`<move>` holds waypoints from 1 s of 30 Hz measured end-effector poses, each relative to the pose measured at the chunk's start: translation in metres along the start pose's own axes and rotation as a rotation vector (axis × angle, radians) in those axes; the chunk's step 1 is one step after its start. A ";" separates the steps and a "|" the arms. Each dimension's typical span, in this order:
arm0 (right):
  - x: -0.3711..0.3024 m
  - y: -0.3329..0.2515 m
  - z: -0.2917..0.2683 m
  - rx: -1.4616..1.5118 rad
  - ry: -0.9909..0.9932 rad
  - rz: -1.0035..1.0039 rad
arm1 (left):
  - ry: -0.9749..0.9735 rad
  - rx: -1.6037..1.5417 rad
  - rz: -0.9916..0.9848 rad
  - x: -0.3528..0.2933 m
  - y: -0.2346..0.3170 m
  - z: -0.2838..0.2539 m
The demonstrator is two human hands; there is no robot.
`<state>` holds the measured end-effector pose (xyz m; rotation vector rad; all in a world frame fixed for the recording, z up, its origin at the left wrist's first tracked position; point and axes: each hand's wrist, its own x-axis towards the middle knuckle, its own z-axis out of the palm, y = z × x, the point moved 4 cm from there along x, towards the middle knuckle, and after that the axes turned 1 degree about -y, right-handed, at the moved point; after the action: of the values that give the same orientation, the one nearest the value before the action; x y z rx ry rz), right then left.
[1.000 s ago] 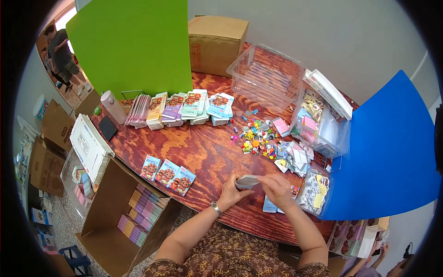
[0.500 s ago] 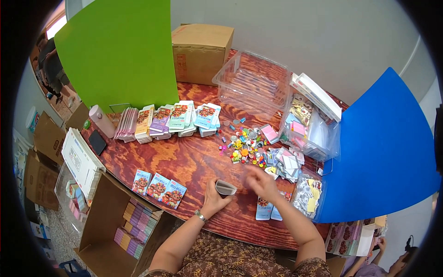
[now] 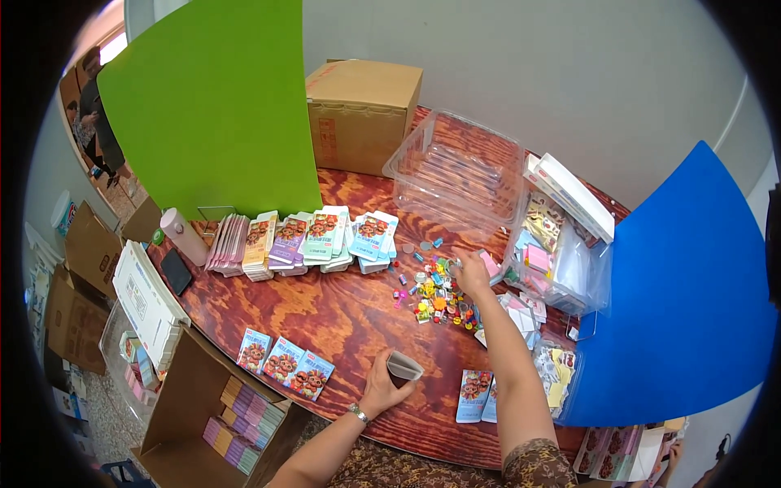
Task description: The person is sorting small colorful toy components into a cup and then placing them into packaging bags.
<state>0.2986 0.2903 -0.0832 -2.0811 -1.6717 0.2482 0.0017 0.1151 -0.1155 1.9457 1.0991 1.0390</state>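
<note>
My left hand (image 3: 384,394) is wrapped round a small open-topped carton (image 3: 406,366) held upright, its mouth facing up. At the far right part of a pile of small colourful trinkets (image 3: 438,299), my right hand (image 3: 473,275) reaches down with its fingers bent together. What its fingertips hold, if anything, is too small to make out. Pink cards (image 3: 490,263) lie right beside that hand. Under my right forearm, loose white cards (image 3: 519,315) are partly hidden. Two flat light-blue cartons (image 3: 472,397) lie near the table's front edge, one of them partly behind the forearm.
Stacked coloured cartons (image 3: 297,244) line the left back. Three blue cartons (image 3: 285,359) lie at front left. Clear plastic tubs (image 3: 455,183) stand at back right, beside a blue panel (image 3: 679,301). A green panel (image 3: 211,106) and a cardboard box (image 3: 362,114) stand behind.
My right hand has moved forward from above the table, near the carton, to the trinket pile. My left hand keeps hold of the carton. The whole view has tilted, so things sit lower in it.
</note>
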 end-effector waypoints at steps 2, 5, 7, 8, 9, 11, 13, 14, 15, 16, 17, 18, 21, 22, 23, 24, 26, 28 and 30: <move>0.004 -0.004 0.005 -0.098 -0.043 -0.059 | -0.005 0.027 0.019 0.000 -0.001 0.000; 0.003 -0.005 0.006 -0.195 -0.087 -0.106 | -0.027 0.001 -0.014 0.001 0.001 0.000; -0.006 -0.007 -0.005 -0.098 -0.032 -0.258 | -0.050 -0.043 -0.046 0.001 -0.001 0.001; -0.008 -0.004 -0.010 -0.012 -0.076 -0.309 | -0.074 -0.085 -0.072 0.002 -0.002 0.002; -0.011 0.001 -0.016 -0.015 -0.081 -0.310 | -0.072 -0.088 -0.076 0.003 -0.001 0.001; -0.022 -0.008 -0.041 0.317 -0.099 -0.178 | -0.055 -0.042 -0.047 0.002 0.003 -0.004; -0.016 -0.003 -0.052 0.396 -0.061 -0.179 | -0.051 -0.046 -0.048 0.003 0.002 -0.005; -0.010 0.004 -0.056 0.466 -0.010 -0.136 | -0.052 -0.051 -0.039 0.004 0.003 -0.004; -0.005 0.009 -0.058 0.538 0.042 -0.095 | -0.054 -0.054 -0.038 0.004 0.003 -0.003; -0.001 0.007 -0.051 0.578 -0.007 -0.100 | -0.042 -0.044 -0.037 0.004 0.002 -0.003; 0.004 0.005 -0.045 0.578 -0.006 -0.100 | -0.029 -0.032 -0.037 0.004 0.002 -0.003; 0.009 0.002 -0.037 0.410 -0.007 -0.052 | -0.028 -0.031 -0.036 0.004 0.001 -0.003; 0.032 0.014 -0.017 0.215 0.019 0.033 | -0.046 -0.026 -0.023 0.004 0.000 0.001; 0.040 0.018 -0.009 0.047 0.014 0.085 | -0.041 -0.029 -0.021 0.005 0.000 0.001; 0.045 0.025 -0.006 -0.122 0.011 0.139 | -0.036 -0.034 -0.018 0.006 0.000 0.001; 0.047 0.033 -0.006 -0.120 0.016 0.139 | -0.037 -0.032 -0.013 0.006 0.000 0.003; 0.049 0.029 -0.003 -0.200 -0.055 0.198 | -0.040 -0.032 -0.010 0.003 -0.002 0.002; 0.049 0.020 -0.004 -0.235 -0.106 0.175 | -0.032 -0.013 -0.020 0.002 -0.004 -0.001; 0.049 0.017 0.001 -0.274 -0.157 0.155 | -0.025 0.001 -0.031 -0.002 -0.002 -0.003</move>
<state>0.3249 0.3347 -0.0853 -2.4557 -1.7167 0.2495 -0.0024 0.1152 -0.1163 1.9317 1.1127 0.9951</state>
